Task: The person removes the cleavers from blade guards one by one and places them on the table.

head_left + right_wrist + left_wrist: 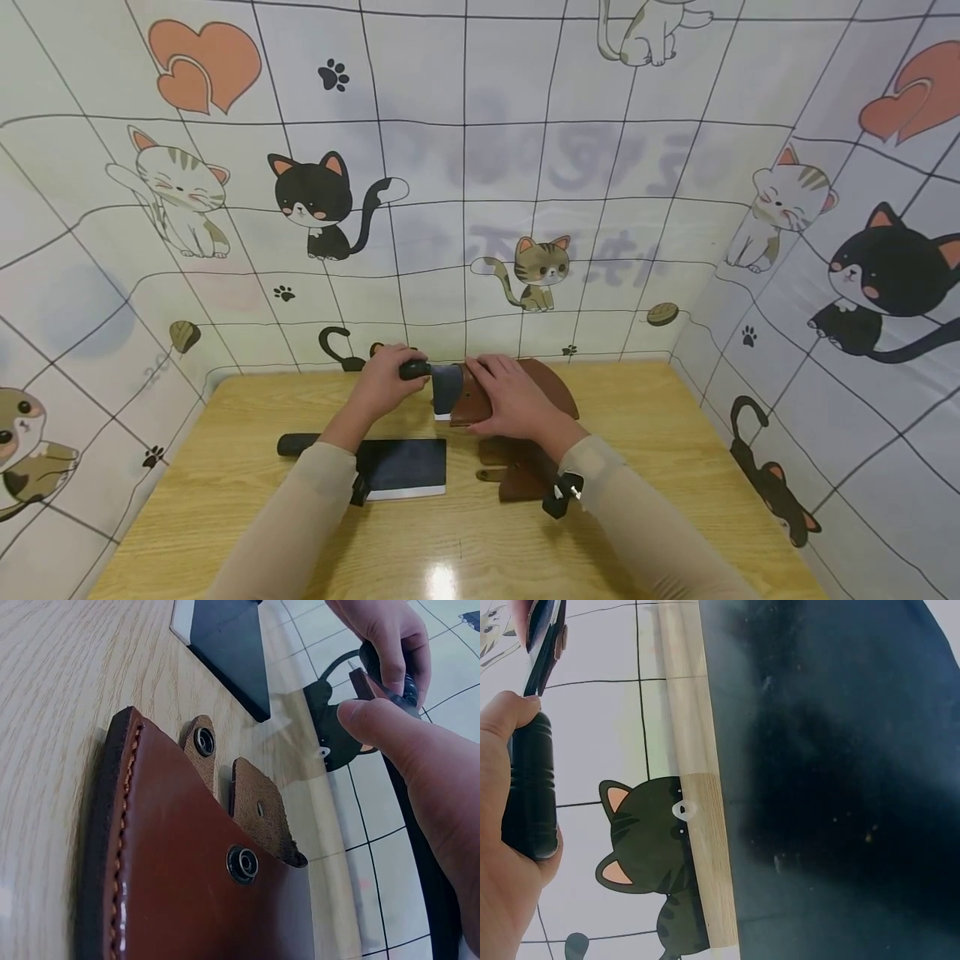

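My left hand [384, 385] grips the black handle [534, 787] of a cleaver near the back of the table. Its dark blade [447, 390] with a pale cutting edge runs partly into a brown leather sheath [551, 385]. Over that sheath lies my right hand [517, 398], holding it with thumb and fingers on either side. The far part of the blade is hidden in the leather. A second cleaver [405, 465] lies flat below my left forearm. Under my right wrist, a second brown leather sheath [187, 862] with snap buttons rests on the table.
The light wood table [461, 550] meets a cloth printed with cats and grid lines [427, 208] at the back and sides. The loose cleaver's black handle [295, 444] points left. A snap strap [199, 742] sticks out from the lying sheath.
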Demonstrator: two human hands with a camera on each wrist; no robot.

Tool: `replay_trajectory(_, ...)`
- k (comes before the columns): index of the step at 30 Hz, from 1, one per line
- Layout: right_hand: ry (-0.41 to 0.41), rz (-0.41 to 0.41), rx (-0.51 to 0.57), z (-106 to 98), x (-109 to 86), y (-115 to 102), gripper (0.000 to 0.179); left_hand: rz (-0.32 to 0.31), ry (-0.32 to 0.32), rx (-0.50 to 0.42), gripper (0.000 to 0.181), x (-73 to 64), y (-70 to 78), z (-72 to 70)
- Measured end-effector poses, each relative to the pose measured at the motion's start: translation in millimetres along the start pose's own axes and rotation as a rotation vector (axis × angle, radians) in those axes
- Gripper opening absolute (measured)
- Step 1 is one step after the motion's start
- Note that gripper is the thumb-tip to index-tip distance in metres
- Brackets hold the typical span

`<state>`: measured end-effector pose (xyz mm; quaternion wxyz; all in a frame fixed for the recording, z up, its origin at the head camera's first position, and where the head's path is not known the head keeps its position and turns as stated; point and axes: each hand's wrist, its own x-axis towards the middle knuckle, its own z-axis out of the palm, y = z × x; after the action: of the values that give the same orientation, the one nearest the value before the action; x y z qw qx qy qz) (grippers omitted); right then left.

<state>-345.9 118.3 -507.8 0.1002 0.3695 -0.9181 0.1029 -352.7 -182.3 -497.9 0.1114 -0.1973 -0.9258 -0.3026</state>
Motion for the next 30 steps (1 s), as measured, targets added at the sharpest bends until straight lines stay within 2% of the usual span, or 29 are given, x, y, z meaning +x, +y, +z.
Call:
replay_trajectory(19,0.013,-0.005,0.004,-3.0,-3.4,-0.8,0.124,-0.013,-0.005,0.005,0.037,-0.8,3.4,-0.3)
replay_trajectory(30,-0.008,0.007,-0.001,-1.9,-2.3,1.4,0.125,0.017,0.009,0.019,0.036,-1.3,3.1,-3.1)
